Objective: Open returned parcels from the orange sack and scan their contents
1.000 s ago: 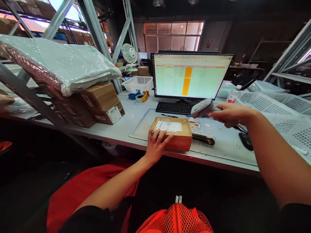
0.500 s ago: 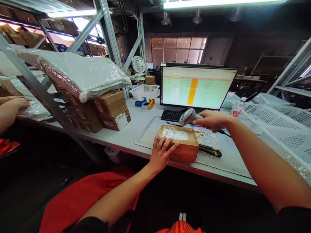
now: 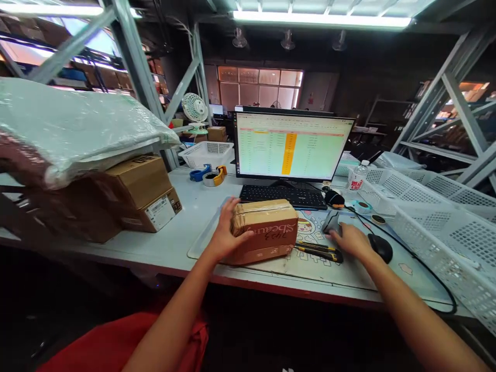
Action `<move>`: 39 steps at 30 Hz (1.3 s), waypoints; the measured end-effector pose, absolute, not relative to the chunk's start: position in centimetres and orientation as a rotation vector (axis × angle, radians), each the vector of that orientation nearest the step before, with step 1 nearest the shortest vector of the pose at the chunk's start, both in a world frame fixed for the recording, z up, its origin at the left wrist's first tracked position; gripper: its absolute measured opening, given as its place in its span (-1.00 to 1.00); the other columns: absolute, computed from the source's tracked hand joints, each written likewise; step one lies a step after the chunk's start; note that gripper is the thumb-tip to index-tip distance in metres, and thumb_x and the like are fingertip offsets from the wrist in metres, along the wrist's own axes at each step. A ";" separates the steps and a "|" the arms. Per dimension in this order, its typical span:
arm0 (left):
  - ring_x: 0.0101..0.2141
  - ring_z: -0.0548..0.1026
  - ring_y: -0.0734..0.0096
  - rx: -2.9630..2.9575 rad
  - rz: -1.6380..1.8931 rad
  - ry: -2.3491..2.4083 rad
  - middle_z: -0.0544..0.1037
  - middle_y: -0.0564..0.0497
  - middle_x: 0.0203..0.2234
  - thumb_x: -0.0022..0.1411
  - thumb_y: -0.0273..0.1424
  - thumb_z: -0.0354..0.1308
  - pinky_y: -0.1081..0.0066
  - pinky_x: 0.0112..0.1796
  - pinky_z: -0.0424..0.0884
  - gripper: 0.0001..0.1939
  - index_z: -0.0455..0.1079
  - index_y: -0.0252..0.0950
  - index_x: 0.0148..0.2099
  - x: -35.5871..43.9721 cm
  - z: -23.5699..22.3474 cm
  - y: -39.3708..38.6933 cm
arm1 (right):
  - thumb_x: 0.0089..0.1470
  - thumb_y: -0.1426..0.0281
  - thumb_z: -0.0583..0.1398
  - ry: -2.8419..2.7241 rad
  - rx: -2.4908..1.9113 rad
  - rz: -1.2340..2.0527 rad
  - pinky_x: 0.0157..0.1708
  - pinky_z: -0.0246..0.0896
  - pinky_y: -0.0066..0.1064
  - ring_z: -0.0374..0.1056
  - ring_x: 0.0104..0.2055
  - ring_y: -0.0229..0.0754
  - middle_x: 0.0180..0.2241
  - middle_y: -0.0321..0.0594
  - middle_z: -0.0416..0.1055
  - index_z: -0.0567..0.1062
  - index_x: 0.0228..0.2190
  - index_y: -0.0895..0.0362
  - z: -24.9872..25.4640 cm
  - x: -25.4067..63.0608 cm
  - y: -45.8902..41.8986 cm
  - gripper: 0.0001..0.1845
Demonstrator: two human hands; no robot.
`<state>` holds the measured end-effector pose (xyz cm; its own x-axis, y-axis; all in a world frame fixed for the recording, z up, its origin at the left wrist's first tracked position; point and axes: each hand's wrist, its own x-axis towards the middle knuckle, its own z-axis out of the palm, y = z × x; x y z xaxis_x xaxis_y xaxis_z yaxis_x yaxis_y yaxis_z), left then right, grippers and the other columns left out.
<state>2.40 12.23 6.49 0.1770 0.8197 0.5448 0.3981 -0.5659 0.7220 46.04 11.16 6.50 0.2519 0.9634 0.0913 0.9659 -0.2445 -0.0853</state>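
A taped brown cardboard box [image 3: 267, 235] is on the desk mat, with handwriting on the side facing me. My left hand [image 3: 223, 232] grips its left end, thumb across the front and fingers over the back edge. To the right, my right hand [image 3: 352, 240] has its fingers round the handle of a grey barcode scanner [image 3: 331, 222], which is down at the mat. Between the box and that hand lie yellow-and-black utility knives [image 3: 320, 251]. A black computer mouse [image 3: 380, 248] sits just right of my right hand.
Behind the box stand a keyboard [image 3: 282, 195] and a lit monitor [image 3: 290, 147]. White baskets [image 3: 437, 222] line the right side, near a bottle [image 3: 357, 176]. Tape dispensers [image 3: 214, 176] and stacked cartons [image 3: 143, 191] are at left. The scanner's cable [image 3: 422, 261] loops across the right.
My right hand has brought the scanner down from above the box to the mat at right. The box has been turned so its label is out of sight and its handwritten side shows.
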 end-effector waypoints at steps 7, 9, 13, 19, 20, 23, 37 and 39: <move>0.46 0.18 -0.04 1.553 1.246 1.058 0.14 -0.23 0.49 0.09 -0.06 0.50 -0.04 0.44 0.08 0.32 -0.32 -0.09 0.60 2.4 -0.5 11.6 | 0.32 0.35 0.13 -2.128 -2.118 -0.127 0.12 0.20 -0.27 0.37 0.17 0.04 0.06 0.02 0.56 0.62 -0.07 0.19 9.2 41.7 20.5 -0.69; 0.45 0.20 -0.03 1.534 1.244 1.040 0.15 -0.25 0.49 0.08 -0.10 0.51 -0.03 0.44 0.09 0.30 -0.26 -0.13 0.60 2.7 -0.1 11.6 | 0.27 0.39 0.17 -2.174 -2.136 -0.063 0.06 0.22 -0.27 0.39 0.14 0.06 0.00 0.04 0.58 0.64 -0.12 0.20 8.8 40.4 22.7 -0.73; 0.43 0.23 -0.05 1.513 1.237 1.024 0.20 -0.26 0.47 0.09 -0.11 0.50 -0.03 0.43 0.15 0.29 -0.26 -0.14 0.59 2.7 0.4 11.7 | 0.27 0.41 0.18 -2.192 -2.177 -0.008 0.05 0.26 -0.20 0.44 0.07 0.09 -0.07 0.10 0.59 0.65 -0.15 0.25 7.9 39.4 24.5 -0.74; 0.45 0.21 -0.02 1.561 1.247 1.008 0.19 -0.23 0.47 0.14 -0.11 0.47 -0.01 0.42 0.19 0.27 -0.31 -0.13 0.60 2.5 -0.2 11.9 | 0.37 0.18 0.26 -2.173 -2.146 0.013 0.10 0.40 -0.03 0.44 0.07 0.00 0.07 -0.03 0.49 0.53 0.06 0.19 9.0 38.1 24.0 -0.61; 0.45 0.21 -0.02 1.568 1.250 0.998 0.19 -0.23 0.47 0.14 -0.11 0.47 0.00 0.42 0.18 0.27 -0.31 -0.13 0.60 2.5 -0.2 11.9 | 0.36 0.15 0.27 -2.181 -2.126 0.030 0.09 0.43 -0.02 0.45 0.08 -0.01 0.10 -0.05 0.47 0.51 0.10 0.16 9.4 37.6 23.8 -0.57; 0.45 0.20 -0.03 1.600 1.261 0.981 0.18 -0.25 0.48 0.14 -0.08 0.47 -0.01 0.42 0.16 0.26 -0.28 -0.15 0.60 2.5 -0.1 11.9 | 0.36 0.15 0.28 -2.221 -2.052 0.090 0.06 0.47 -0.03 0.45 0.08 0.00 0.15 -0.04 0.44 0.48 0.16 0.14 10.2 36.5 22.6 -0.54; 0.36 0.24 -0.21 1.876 1.589 1.586 0.25 -0.32 0.37 0.02 -0.20 0.47 -0.16 0.36 0.15 0.25 -0.14 -0.25 0.59 3.7 2.5 10.1 | 0.40 0.20 0.12 -2.441 -1.749 0.199 0.20 0.27 -0.15 0.39 0.20 0.13 0.16 0.09 0.46 0.49 0.22 0.14 4.0 38.7 6.2 -0.51; 0.29 0.28 -0.25 2.073 1.603 1.850 0.30 -0.34 0.29 0.02 -0.35 0.43 -0.21 0.33 0.15 0.17 -0.05 -0.25 0.58 4.0 4.3 8.7 | 0.37 0.20 0.15 -2.445 -1.671 0.222 0.23 0.26 -0.13 0.38 0.20 0.12 0.16 0.08 0.45 0.51 0.19 0.12 3.3 39.2 5.3 -0.54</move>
